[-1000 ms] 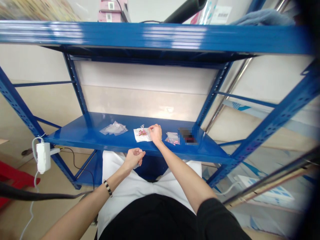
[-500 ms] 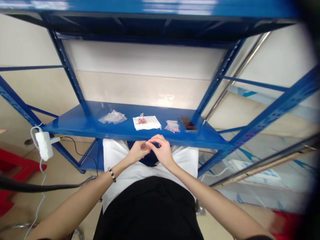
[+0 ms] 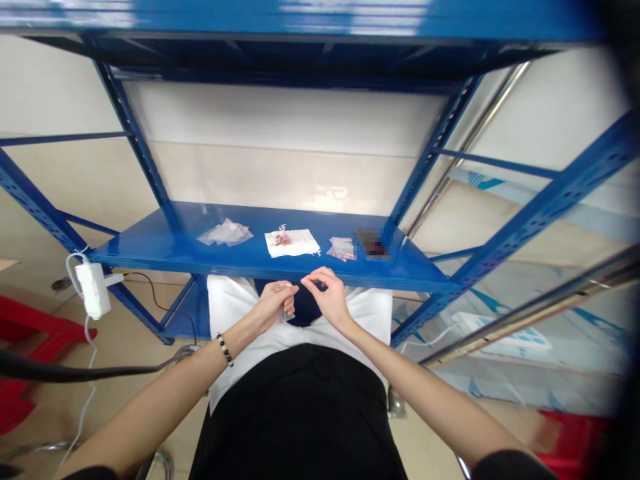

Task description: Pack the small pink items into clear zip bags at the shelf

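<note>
My left hand [image 3: 277, 300], with a beaded bracelet [image 3: 225, 349] on its wrist, is closed over my lap. A corner of a small clear plastic bag [image 3: 285, 316] pokes out below its fingers. Just to its right, my right hand [image 3: 326, 295] makes a pinch with thumb and forefinger; whatever may be between them is too small to see. A narrow gap parts the two hands. Beyond them on the shelf lies a white cloth pouch [image 3: 304, 243] with small pink pieces [image 3: 283, 239] on it.
On the blue shelf [image 3: 240, 261] lie several clear plastic bags [image 3: 227, 232] at left. Bags with pink contents [image 3: 343, 249] and a blurred dark flat object [image 3: 373, 244] lie at right. An upper shelf [image 3: 320, 20] hangs overhead. A white power adapter [image 3: 93, 291] hangs at the left post.
My hands, touching before, have come slightly apart. My left hand has turned, and the bag's corner now shows beneath it. The things on the shelf have stayed in place.
</note>
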`<action>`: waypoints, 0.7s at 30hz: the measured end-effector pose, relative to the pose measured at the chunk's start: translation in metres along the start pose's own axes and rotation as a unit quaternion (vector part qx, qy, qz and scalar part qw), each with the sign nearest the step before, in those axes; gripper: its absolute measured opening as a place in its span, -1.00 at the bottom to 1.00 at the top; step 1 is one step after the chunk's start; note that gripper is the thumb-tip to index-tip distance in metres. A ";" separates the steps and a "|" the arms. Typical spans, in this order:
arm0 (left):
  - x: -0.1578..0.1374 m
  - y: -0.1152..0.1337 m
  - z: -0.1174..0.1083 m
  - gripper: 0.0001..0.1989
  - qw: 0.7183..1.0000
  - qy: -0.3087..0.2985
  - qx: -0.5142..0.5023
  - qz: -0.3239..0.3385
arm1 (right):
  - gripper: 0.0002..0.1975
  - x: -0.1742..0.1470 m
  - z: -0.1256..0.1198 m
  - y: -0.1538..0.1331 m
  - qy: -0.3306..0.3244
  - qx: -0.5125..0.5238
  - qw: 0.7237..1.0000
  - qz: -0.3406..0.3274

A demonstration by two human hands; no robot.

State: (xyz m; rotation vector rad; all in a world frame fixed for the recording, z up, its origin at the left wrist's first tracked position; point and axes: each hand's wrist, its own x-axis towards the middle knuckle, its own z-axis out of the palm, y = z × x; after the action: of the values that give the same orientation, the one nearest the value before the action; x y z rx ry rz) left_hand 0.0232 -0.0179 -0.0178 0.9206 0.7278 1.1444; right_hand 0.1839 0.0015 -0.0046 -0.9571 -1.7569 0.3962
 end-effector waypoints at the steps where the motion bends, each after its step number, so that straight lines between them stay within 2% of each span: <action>1: 0.000 0.002 0.000 -0.65 1.000 0.010 -0.011 0.001 | -0.84 0.003 -0.001 0.005 0.008 -0.005 1.000 0.003; 6: -0.002 0.007 -0.007 -0.64 0.999 0.023 -0.011 0.021 | -0.85 0.042 0.008 0.032 0.031 -0.039 0.999 0.002; 13: 0.015 0.017 -0.017 -0.59 0.998 0.059 0.006 0.033 | -0.85 0.129 0.049 0.083 0.039 -0.120 0.990 0.063; 17: 0.017 0.024 -0.021 -0.60 0.996 0.072 0.011 0.049 | -0.80 0.142 0.061 0.090 0.054 -0.174 0.981 0.061; 21: 0.013 0.030 -0.025 -0.62 0.996 0.060 -0.027 0.059 | -0.81 0.137 0.063 0.090 0.008 -0.225 0.974 0.033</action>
State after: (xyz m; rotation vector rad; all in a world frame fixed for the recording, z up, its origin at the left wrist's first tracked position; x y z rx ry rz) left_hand -0.0072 0.0050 -0.0027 0.8643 0.7433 1.3268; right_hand 0.1458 0.1727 -0.0023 -1.3345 -1.8411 0.0263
